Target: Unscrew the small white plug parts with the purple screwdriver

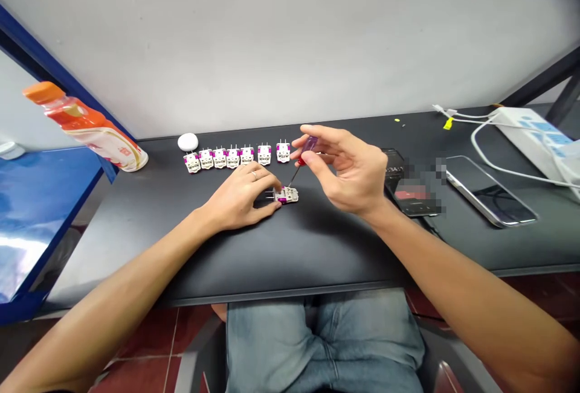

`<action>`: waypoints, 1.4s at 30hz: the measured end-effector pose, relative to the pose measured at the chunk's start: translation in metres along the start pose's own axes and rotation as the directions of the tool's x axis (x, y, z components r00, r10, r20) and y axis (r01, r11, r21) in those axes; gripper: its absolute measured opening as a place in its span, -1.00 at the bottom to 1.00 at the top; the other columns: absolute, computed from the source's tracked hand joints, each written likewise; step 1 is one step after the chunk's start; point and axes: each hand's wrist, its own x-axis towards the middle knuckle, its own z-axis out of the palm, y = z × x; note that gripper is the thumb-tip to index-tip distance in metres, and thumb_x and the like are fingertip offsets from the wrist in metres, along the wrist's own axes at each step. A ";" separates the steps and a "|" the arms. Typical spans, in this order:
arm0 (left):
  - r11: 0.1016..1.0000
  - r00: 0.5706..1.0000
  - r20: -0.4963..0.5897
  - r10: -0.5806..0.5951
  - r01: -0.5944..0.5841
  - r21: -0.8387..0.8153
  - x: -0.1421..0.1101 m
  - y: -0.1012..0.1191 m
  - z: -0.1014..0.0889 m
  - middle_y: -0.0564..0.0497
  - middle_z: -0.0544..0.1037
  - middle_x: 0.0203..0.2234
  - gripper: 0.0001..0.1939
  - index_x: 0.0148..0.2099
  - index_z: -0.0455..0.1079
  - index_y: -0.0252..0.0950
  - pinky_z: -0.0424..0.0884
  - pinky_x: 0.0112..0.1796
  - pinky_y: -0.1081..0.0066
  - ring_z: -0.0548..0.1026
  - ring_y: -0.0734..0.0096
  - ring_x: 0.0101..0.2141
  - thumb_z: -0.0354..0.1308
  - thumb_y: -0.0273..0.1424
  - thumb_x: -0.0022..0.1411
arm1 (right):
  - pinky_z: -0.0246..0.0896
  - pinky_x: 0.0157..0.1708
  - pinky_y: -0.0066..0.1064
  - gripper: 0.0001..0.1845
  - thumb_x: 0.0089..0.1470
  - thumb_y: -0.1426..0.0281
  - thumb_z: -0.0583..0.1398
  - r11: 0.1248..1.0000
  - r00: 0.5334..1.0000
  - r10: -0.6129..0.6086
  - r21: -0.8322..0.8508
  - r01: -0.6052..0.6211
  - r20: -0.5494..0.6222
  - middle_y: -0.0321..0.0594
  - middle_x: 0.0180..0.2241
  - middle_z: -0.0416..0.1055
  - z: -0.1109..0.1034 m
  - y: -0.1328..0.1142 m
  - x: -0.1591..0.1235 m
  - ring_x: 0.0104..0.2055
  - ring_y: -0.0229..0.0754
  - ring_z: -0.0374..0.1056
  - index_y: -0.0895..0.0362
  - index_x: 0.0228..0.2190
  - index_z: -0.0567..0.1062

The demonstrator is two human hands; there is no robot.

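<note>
My left hand (242,197), with a ring on one finger, pinches a white and purple electrical plug (291,195) lying flat on the black table. The plug's metal prongs point left, under my fingers. Between the thumb and fingers of my right hand (356,169) is a small screwdriver (310,144) with a purple and red handle. Its thin shaft slants down to the left, and its tip meets or nearly meets the plug's upper side. Behind my hands, several similar plugs (220,157) stand in a row, prongs toward the wall.
A white rounded object (187,142) sits left of the row. An orange-capped bottle (99,130) stands at the far left. To the right are a dark, partly blurred object (414,200), a phone (493,191), a white power strip (534,139) and white cables (480,145).
</note>
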 end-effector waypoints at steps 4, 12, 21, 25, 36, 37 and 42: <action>1.000 1.000 0.016 -0.019 0.019 -0.005 0.001 0.001 -0.001 -0.10 0.77 -0.03 -0.83 0.08 0.59 -0.21 0.53 0.16 0.03 0.58 0.05 0.01 0.26 -0.26 0.62 | 0.83 -0.03 -0.31 -0.64 0.46 0.43 0.36 1.000 0.999 -0.005 0.010 0.004 0.040 -0.19 -0.01 0.81 0.000 0.001 0.000 -0.08 -0.15 0.79 0.00 0.21 0.74; 0.999 0.998 0.039 -0.046 0.046 -0.011 0.001 0.001 -0.002 -0.11 0.76 -0.02 -0.83 0.09 0.58 -0.19 0.52 0.19 0.02 0.59 0.03 0.04 0.25 -0.25 0.62 | 0.79 0.04 -0.24 -0.66 0.54 0.36 0.26 1.000 0.988 -0.022 0.018 0.019 0.152 -0.13 0.08 0.79 -0.004 0.005 0.001 0.02 -0.10 0.79 0.02 0.24 0.66; 1.000 1.000 0.018 -0.008 0.008 -0.012 -0.001 -0.001 0.002 -0.10 0.75 -0.01 -0.84 0.10 0.59 -0.21 0.51 0.17 0.06 0.57 0.05 0.04 0.29 -0.28 0.61 | 0.13 -0.39 -0.28 -0.69 0.54 0.24 0.26 0.682 0.761 -0.048 -0.536 0.498 0.647 -0.26 -0.49 0.60 -0.038 0.000 0.057 -0.50 -0.18 0.36 0.06 -0.30 0.63; 1.000 1.000 0.015 -0.020 0.020 -0.005 -0.002 -0.003 0.003 -0.10 0.75 -0.02 -0.84 0.10 0.60 -0.20 0.51 0.17 0.06 0.56 0.03 0.05 0.31 -0.28 0.60 | 0.16 -0.36 -0.28 -0.65 0.54 0.18 0.26 0.732 0.737 0.032 -0.517 0.443 0.676 -0.28 -0.47 0.63 -0.043 -0.009 0.079 -0.50 -0.18 0.35 0.02 -0.32 0.64; 0.999 0.999 0.029 -0.036 0.036 0.013 -0.001 -0.001 0.001 -0.12 0.74 -0.01 -0.82 0.11 0.61 -0.19 0.50 0.18 0.03 0.56 0.00 0.07 0.33 -0.27 0.57 | 0.15 -0.39 -0.34 -0.65 0.51 0.24 0.25 0.749 0.661 0.020 -0.449 0.487 0.750 -0.32 -0.50 0.56 -0.025 0.000 0.075 -0.51 -0.22 0.28 0.05 -0.37 0.58; 0.999 0.999 0.027 -0.037 0.037 0.014 -0.002 -0.001 0.001 -0.12 0.74 -0.01 -0.82 0.11 0.61 -0.19 0.50 0.18 0.04 0.55 -0.01 0.07 0.33 -0.27 0.57 | 0.15 -0.38 -0.34 -0.65 0.51 0.24 0.25 0.751 0.658 0.017 -0.444 0.490 0.753 -0.31 -0.49 0.57 -0.025 0.000 0.075 -0.51 -0.22 0.29 0.05 -0.37 0.58; 0.999 0.999 0.023 -0.026 0.026 0.020 -0.002 -0.003 0.003 -0.12 0.74 -0.02 -0.82 0.12 0.61 -0.20 0.50 0.17 0.03 0.54 0.00 0.06 0.31 -0.26 0.60 | 0.16 -0.39 -0.32 -0.66 0.52 0.24 0.24 0.738 0.677 -0.015 -0.449 0.505 0.736 -0.28 -0.47 0.60 -0.031 -0.001 0.076 -0.50 -0.21 0.31 0.05 -0.35 0.60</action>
